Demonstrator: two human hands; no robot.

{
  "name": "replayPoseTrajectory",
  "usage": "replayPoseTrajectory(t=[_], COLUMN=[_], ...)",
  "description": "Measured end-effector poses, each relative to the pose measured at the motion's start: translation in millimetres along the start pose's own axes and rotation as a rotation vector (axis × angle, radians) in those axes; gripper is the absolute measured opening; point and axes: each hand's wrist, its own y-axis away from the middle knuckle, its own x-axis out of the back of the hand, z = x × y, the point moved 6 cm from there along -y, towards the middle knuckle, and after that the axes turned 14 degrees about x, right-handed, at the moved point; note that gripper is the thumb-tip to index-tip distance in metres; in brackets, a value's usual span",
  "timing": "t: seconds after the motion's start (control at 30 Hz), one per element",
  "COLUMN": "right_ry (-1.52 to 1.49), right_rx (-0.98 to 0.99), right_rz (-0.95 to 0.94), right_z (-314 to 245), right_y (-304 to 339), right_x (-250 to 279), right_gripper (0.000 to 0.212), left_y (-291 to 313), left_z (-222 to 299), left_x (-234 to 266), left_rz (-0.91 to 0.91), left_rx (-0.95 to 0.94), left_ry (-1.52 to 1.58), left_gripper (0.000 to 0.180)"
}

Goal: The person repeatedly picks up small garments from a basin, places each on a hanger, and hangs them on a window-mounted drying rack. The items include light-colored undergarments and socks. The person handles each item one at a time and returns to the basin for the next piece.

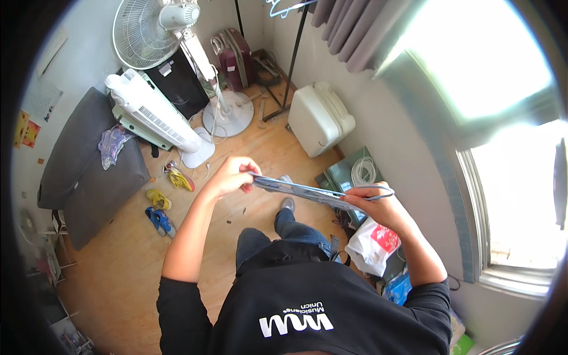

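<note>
Above the floor, in front of my body, both hands stretch out a long, flat blue-grey thing (302, 189); its exact kind I cannot make out. A thin rod or cord runs along its upper edge and bends into a rounded loop past my right hand. My left hand (235, 176) is closed, pinching the left end between thumb and fingers. Gripping the right end, my right hand (378, 204) is closed as well, with the loop around its fingers. The thing slopes slightly down to the right. Parts of both ends are hidden by my fingers.
A white standing fan (222, 112), a white tower fan (157, 112) and a dark grey folding cushion (97, 154) stand at the left. Yellow shoes (158, 199) and blue sandals (160, 221) lie on the floor. To the right are a white suitcase (316, 120) and a white plastic bag (370, 245).
</note>
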Motion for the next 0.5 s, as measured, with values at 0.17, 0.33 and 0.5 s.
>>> replayPoseTrajectory(t=[0.17, 0.33, 0.5], right_ry=[0.138, 0.168, 0.173], right_rx=[0.274, 0.355, 0.227], right_rz=[-0.020, 0.080, 0.075], right_z=[11.4, 14.1, 12.3], right_y=[-62.8, -127.1, -197.6], right_x=[15.0, 15.9, 12.1], right_gripper=[0.016, 0.015, 0.018], left_y=[-19.2, -40.1, -56.5], left_z=[22.3, 54.3, 119.2], left_x=[5.2, 26.9, 23.6], left_rz=[-0.097, 0.050, 0.462], left_rx=[-0.006, -0.096, -0.729], left_ry=[0.019, -0.469, -0.855], left_gripper=[0.020, 0.053, 0.028])
